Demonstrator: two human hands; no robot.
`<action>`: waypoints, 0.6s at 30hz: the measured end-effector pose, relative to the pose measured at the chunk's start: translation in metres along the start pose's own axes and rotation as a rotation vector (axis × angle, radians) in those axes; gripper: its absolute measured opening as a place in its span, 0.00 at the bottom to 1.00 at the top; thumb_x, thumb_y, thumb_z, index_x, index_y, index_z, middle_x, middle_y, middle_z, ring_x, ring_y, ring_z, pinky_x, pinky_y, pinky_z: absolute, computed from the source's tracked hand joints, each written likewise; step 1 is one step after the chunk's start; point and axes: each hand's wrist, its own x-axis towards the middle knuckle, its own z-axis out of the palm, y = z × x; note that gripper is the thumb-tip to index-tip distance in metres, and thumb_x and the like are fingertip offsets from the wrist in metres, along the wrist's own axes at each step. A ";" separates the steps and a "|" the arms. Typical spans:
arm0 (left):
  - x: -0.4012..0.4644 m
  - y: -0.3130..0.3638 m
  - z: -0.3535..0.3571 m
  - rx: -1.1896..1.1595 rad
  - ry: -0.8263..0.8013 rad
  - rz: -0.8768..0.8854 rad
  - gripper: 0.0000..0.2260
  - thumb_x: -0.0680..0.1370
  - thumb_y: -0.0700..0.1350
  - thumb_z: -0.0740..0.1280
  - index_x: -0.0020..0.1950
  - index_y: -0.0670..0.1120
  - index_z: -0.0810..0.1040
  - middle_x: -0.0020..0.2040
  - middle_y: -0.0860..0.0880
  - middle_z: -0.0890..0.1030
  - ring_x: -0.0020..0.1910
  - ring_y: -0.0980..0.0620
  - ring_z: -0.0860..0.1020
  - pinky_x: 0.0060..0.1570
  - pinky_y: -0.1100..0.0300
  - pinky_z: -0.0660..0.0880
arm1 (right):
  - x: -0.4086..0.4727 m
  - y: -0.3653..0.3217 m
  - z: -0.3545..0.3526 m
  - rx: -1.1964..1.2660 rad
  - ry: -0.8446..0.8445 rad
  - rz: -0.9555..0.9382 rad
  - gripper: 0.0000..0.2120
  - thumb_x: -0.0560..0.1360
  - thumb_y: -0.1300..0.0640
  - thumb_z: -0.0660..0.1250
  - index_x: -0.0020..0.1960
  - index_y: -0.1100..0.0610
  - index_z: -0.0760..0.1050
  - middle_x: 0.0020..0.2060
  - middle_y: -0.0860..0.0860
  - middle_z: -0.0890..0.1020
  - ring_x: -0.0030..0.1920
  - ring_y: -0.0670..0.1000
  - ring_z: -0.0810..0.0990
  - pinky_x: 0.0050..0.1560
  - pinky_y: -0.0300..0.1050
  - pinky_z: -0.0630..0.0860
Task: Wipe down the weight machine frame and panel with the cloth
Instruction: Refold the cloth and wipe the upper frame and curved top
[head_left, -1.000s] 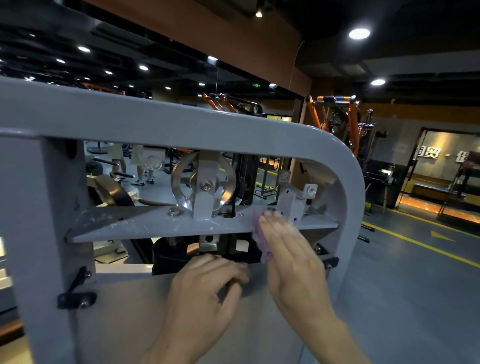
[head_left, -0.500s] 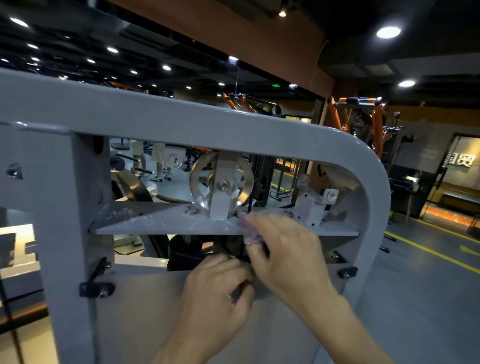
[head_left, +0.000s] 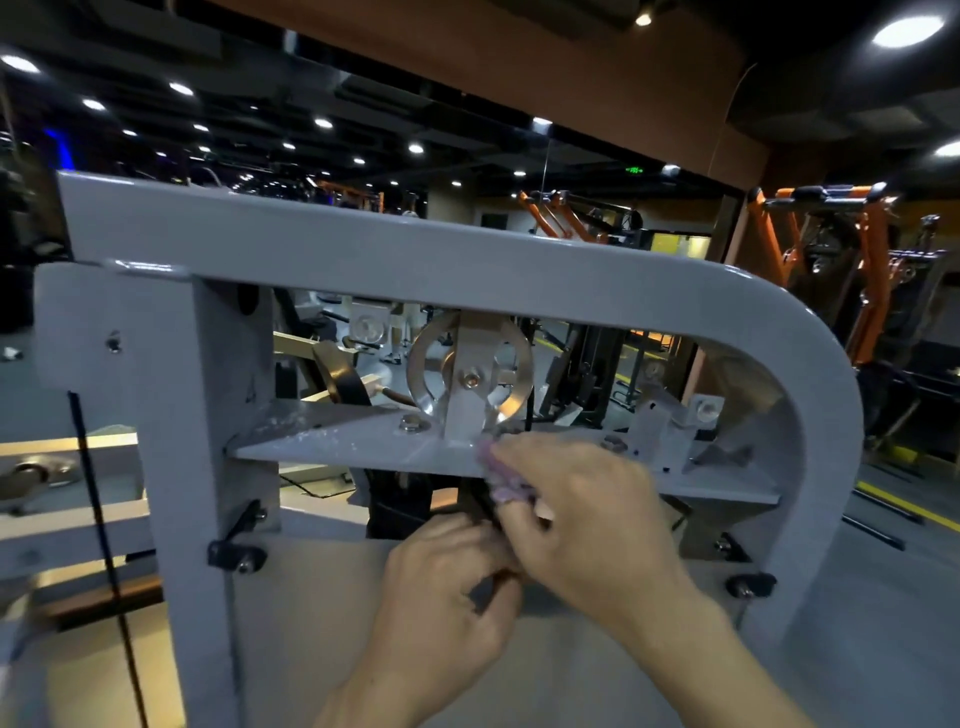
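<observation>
The grey weight machine frame (head_left: 467, 260) curves over a horizontal grey plate (head_left: 343, 441) that carries a metal pulley (head_left: 470, 371). Under the plate lies the pale panel (head_left: 311, 623). My right hand (head_left: 587, 519) grips a small purple cloth (head_left: 498, 480) and presses it on the plate's front edge just below the pulley. My left hand (head_left: 447, 597) grips the panel's top edge with curled fingers, right under the right hand. Most of the cloth is hidden by my fingers.
A bracket with bolts (head_left: 670, 421) stands on the plate to the right. Black clips (head_left: 236, 551) hold the panel. A black cable (head_left: 104, 519) hangs at the left. Orange gym machines (head_left: 831, 249) stand behind, above a grey floor with a yellow line (head_left: 898, 499).
My right hand has slid the cloth leftward along the plate toward the pulley base. The left hand has stayed on the panel edge. The view has shifted left.
</observation>
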 end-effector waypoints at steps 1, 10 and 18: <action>-0.001 0.000 0.001 0.004 0.011 -0.007 0.03 0.69 0.45 0.69 0.40 0.51 0.83 0.40 0.57 0.83 0.41 0.57 0.80 0.44 0.71 0.73 | 0.003 -0.011 0.007 0.029 -0.035 -0.041 0.16 0.72 0.51 0.61 0.53 0.52 0.83 0.49 0.46 0.86 0.50 0.52 0.85 0.40 0.47 0.82; 0.003 0.013 -0.003 0.012 -0.017 -0.072 0.09 0.70 0.41 0.67 0.38 0.55 0.83 0.45 0.67 0.84 0.43 0.63 0.82 0.45 0.63 0.76 | -0.017 0.044 -0.037 -0.019 -0.197 0.109 0.19 0.75 0.48 0.58 0.61 0.46 0.81 0.43 0.42 0.85 0.41 0.49 0.84 0.35 0.44 0.76; 0.003 0.018 -0.002 0.029 -0.022 -0.117 0.09 0.69 0.41 0.65 0.38 0.52 0.83 0.45 0.66 0.84 0.44 0.64 0.82 0.47 0.62 0.77 | 0.018 0.034 -0.046 -0.121 -0.204 0.124 0.17 0.74 0.69 0.65 0.58 0.52 0.72 0.42 0.46 0.74 0.50 0.58 0.81 0.41 0.47 0.68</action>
